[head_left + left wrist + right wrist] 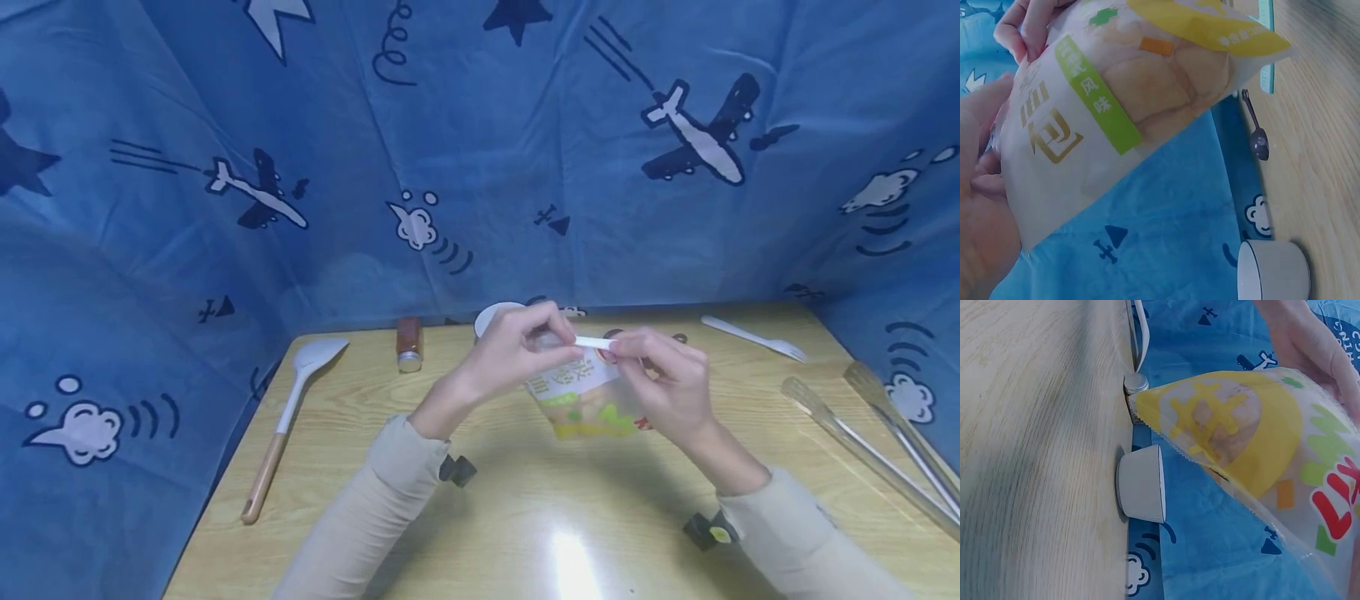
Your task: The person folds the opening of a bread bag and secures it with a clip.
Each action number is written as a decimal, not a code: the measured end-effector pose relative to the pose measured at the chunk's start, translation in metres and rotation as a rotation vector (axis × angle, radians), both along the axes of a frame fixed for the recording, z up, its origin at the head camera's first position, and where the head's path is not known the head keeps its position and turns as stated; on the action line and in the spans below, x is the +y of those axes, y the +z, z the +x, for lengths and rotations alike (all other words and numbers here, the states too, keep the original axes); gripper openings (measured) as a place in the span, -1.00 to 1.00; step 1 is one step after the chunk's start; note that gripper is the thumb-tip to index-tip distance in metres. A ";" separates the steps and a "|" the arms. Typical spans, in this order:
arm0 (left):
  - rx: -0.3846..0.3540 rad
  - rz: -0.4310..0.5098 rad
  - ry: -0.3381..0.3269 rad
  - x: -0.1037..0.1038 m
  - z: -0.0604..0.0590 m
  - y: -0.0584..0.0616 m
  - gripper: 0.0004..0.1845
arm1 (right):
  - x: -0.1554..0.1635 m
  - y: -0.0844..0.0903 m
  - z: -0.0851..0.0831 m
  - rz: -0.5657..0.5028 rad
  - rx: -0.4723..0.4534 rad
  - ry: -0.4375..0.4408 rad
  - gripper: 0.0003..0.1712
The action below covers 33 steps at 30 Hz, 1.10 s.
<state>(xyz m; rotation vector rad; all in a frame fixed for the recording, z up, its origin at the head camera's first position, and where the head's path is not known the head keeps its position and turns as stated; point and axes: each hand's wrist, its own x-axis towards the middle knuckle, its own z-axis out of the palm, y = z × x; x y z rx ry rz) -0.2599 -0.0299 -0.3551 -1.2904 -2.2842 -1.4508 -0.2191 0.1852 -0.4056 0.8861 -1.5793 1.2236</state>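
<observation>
A printed plastic food bag (577,408) hangs in the air over the table, with tan pieces showing through its clear parts in the left wrist view. My left hand (517,346) pinches the left part of the bag's white top edge between thumb and fingers. On the right part of the same edge, my right hand (670,379) has a pinch grip, close to the left one. The top edge looks straight and folded; whether it is torn I cannot tell. In the right wrist view the bag (1235,425) hides most of my right hand.
A white bowl (489,318) stands behind my left hand, near the blue cloth. Left of it lies a spice bottle (408,343), then a white spatula (281,433) with a wooden handle. At the right are a white fork (753,338) and tongs (862,442). A dark spoon (1260,142) also shows.
</observation>
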 end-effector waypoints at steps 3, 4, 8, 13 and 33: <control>-0.081 0.011 0.031 0.000 0.002 0.002 -0.85 | 0.000 0.000 -0.001 0.004 -0.002 -0.002 -0.85; -0.108 0.017 0.043 0.000 0.002 0.004 -0.84 | 0.000 0.000 -0.001 0.004 -0.007 -0.004 -0.85; -0.154 0.010 0.091 0.001 0.003 0.010 -0.76 | 0.002 0.000 -0.002 0.037 -0.058 0.001 -0.83; -0.138 -0.020 0.122 0.001 0.002 0.017 -0.75 | 0.006 0.002 0.003 0.097 -0.190 0.000 -0.80; -0.104 -0.087 0.298 -0.005 -0.001 0.005 -0.87 | 0.000 0.019 0.021 0.014 -0.797 -0.099 -0.90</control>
